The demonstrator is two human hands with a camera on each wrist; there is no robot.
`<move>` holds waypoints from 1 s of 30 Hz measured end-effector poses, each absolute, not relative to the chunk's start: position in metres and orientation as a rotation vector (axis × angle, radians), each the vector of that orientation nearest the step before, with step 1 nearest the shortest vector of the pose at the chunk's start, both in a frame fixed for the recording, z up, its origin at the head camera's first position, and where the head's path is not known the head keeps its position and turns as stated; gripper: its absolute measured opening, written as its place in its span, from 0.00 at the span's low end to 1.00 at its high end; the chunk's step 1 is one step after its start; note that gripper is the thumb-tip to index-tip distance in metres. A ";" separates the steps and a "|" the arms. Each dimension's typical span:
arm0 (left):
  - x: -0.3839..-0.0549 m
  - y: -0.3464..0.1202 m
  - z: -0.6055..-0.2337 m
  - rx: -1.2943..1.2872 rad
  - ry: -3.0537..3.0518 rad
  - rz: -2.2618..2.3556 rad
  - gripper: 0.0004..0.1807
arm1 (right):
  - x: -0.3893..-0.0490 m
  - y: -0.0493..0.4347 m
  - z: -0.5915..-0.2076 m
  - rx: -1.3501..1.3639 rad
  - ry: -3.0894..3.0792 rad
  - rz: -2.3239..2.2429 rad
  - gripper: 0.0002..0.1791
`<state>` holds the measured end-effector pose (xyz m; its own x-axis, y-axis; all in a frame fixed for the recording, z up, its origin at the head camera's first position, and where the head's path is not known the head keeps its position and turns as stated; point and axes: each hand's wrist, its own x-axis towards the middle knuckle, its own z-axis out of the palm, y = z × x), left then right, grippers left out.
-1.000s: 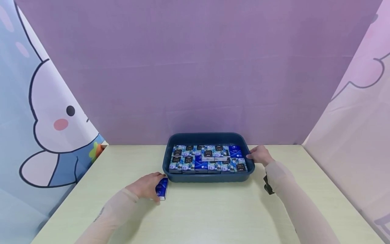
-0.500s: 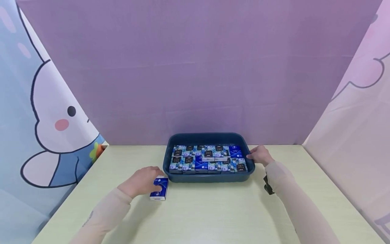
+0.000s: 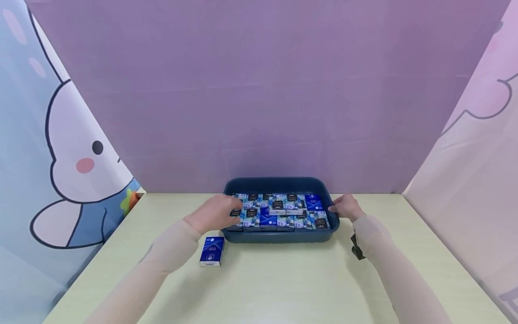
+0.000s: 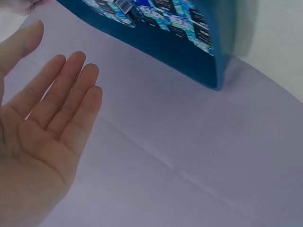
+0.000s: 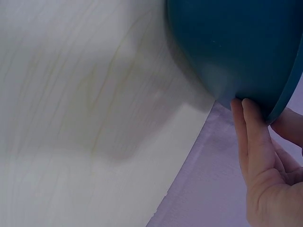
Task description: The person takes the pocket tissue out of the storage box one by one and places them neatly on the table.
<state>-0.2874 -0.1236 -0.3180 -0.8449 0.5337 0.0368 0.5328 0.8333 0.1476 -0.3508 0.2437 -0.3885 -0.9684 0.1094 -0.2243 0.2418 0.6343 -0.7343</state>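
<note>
A dark blue plastic tray (image 3: 279, 237) stands on the table against the back wall. Rows of small flower-printed packs (image 3: 252, 218), like pocket tissues, fill its floor, two more lying on top. Among them are plain blue packs (image 3: 313, 202). My left hand (image 3: 214, 213) hovers over the tray's left end with nothing in it; the left wrist view shows its fingers (image 4: 80, 101) extended. On the table, just off the tray's front left corner, lies a single blue pack (image 3: 212, 251). My right hand (image 3: 346, 207) pinches the tray's right rim, thumb inside and fingers (image 5: 255, 127) against the outer wall.
A pale wooden table (image 3: 279, 288) carries everything. Behind it rises a purple cloth wall (image 3: 267, 99), with printed cloth (image 3: 81, 135) at the left and pale pink cloth at the right. A black object (image 3: 357, 246) shows under my right forearm.
My left hand has let go of the blue pack on the table, then risen forward and right to above the tray. My right hand stays on the rim.
</note>
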 end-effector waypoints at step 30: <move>-0.402 -0.014 -0.361 0.534 2.725 0.318 0.41 | -0.358 0.249 -0.392 0.259 2.707 -1.209 0.19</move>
